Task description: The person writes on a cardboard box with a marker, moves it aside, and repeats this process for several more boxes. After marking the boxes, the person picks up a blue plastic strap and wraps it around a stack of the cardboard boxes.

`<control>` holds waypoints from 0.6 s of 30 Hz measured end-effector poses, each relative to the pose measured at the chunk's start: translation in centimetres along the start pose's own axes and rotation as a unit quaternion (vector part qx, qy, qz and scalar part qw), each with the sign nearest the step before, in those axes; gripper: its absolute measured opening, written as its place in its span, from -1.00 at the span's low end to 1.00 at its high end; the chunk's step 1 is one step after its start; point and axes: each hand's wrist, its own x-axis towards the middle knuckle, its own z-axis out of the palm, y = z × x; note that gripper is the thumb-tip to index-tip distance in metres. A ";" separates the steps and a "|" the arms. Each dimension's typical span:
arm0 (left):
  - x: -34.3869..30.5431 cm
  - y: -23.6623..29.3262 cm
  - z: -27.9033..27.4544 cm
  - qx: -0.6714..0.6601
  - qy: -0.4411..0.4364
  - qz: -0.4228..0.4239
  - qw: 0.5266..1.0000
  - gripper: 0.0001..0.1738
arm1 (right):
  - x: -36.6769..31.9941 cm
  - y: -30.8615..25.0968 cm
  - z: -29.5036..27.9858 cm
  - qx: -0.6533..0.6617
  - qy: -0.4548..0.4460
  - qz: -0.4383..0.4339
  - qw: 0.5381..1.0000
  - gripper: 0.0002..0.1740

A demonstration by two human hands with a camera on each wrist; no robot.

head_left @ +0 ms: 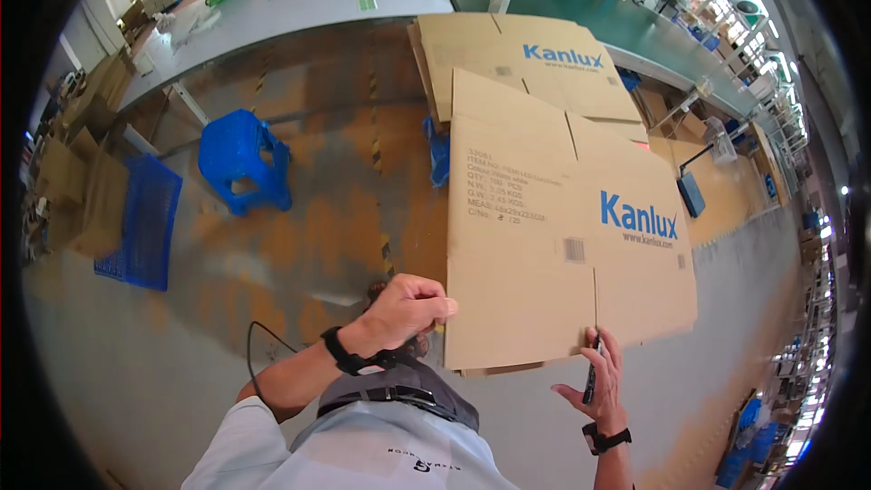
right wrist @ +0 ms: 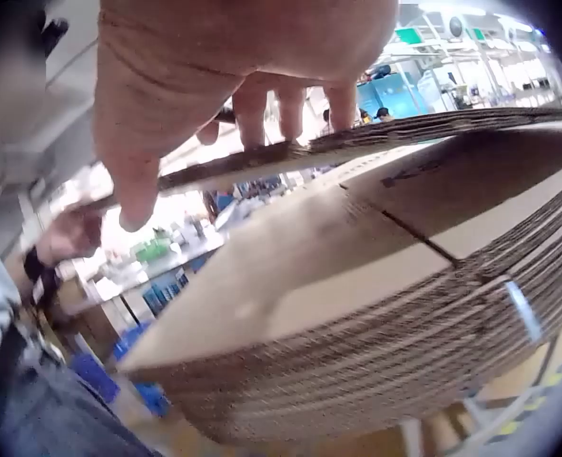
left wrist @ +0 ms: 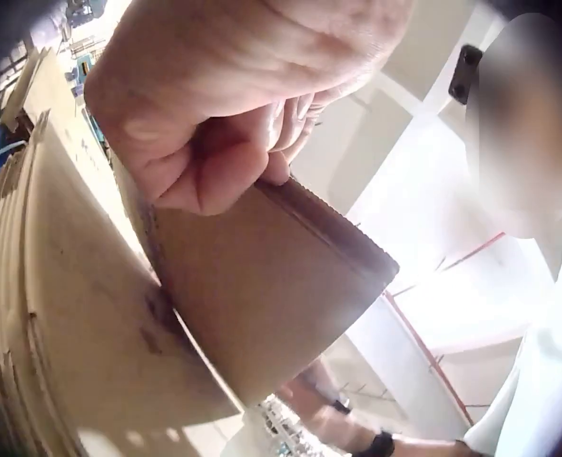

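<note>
A flattened cardboard carton point(head_left: 526, 281) printed "Kanlux" slants over a stack of similar flat cartons point(right wrist: 357, 362). My left hand point(head_left: 408, 308) pinches its left edge between thumb and curled fingers; the left wrist view shows the corrugated edge point(left wrist: 328, 228) under that grip. At the near edge, my right hand point(head_left: 606, 381) holds a slim black marker point(head_left: 593, 372) along its fingers. Its fingertips rest on the carton's top by the slot, the thumb spread to the side. In the right wrist view, a gap shows between the raised carton point(right wrist: 414, 133) and the stack.
More Kanlux cartons point(head_left: 481, 36) lie beyond, beside a green-topped bench point(head_left: 544, 4). A blue stool point(head_left: 240, 159) and a blue crate point(head_left: 150, 222) stand on the floor to the left. A grey-topped table point(head_left: 318, 0) crosses the far side.
</note>
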 end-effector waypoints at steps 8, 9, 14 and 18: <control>-5.3 8.1 1.1 -0.010 0.007 0.072 0.997 -0.71 | 1.6 4.3 -0.4 -0.049 0.208 0.005 0.977 -0.66; -5.6 8.5 0.7 -0.035 0.013 0.115 0.993 -0.73 | 2.1 4.0 -0.7 -0.027 0.224 0.003 0.974 -0.67; -3.1 7.9 -0.2 -0.185 -0.011 0.266 0.946 -0.72 | 6.7 2.8 -6.2 -0.049 0.408 -0.005 0.911 -0.86; -0.4 3.8 1.6 -0.135 0.035 0.126 0.982 -0.74 | 6.8 4.1 -12.7 0.065 0.569 0.171 0.801 -0.81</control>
